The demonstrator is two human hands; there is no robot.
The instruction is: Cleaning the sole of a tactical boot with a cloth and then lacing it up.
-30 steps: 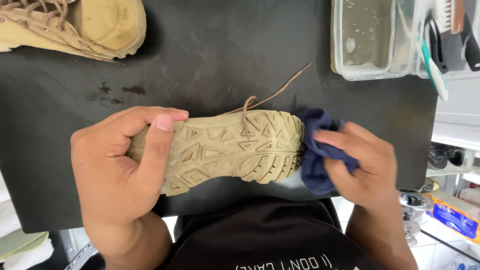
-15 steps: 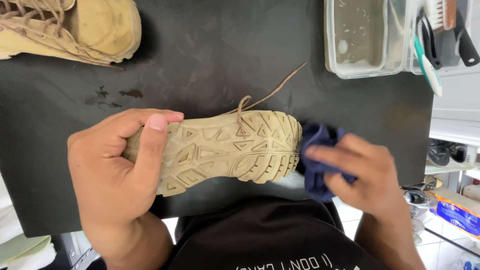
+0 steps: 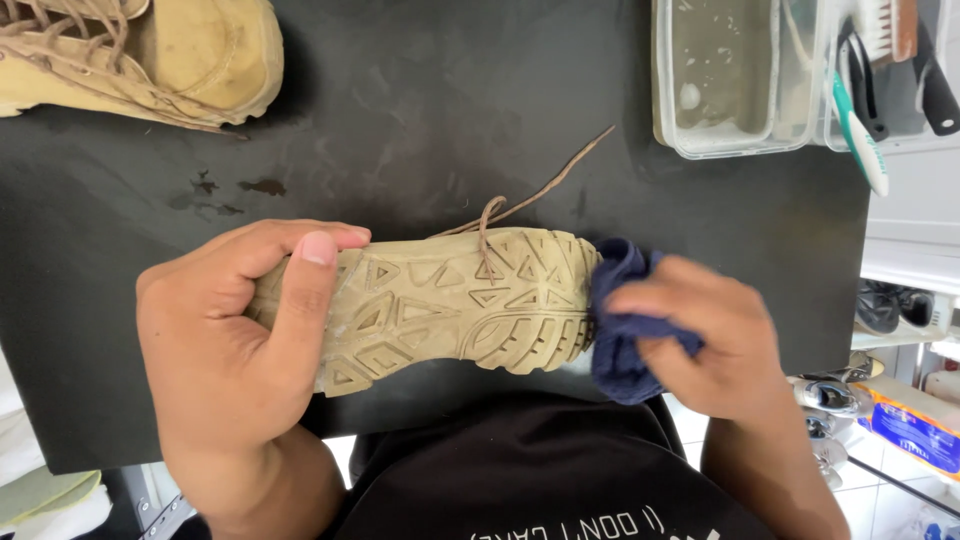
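Your left hand (image 3: 240,340) grips the tan boot (image 3: 450,300) sole-up (heel end) over the black tabletop (image 3: 420,120), while your right hand (image 3: 715,335) pinches a dark blue cloth (image 3: 620,300) against its toe.

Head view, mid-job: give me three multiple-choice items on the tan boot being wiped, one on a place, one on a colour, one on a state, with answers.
1. Where does the second tan lace-up boot lie?
A. far left corner of the black mat
B. inside the clear plastic tub
C. under the right hand

2. What colour is the crumpled cloth in the right hand?
A. white
B. dark blue
C. red

3. How is the tan boot with the ridged rubber sole held by the left hand?
A. upright, sole down
B. sole turned up toward the camera
C. hanging by its lace

Answers: 1 A, it rests at the picture's top left on the mat. 2 B, navy fabric bunches against the sole's end. 3 B, the whole tread pattern faces up.
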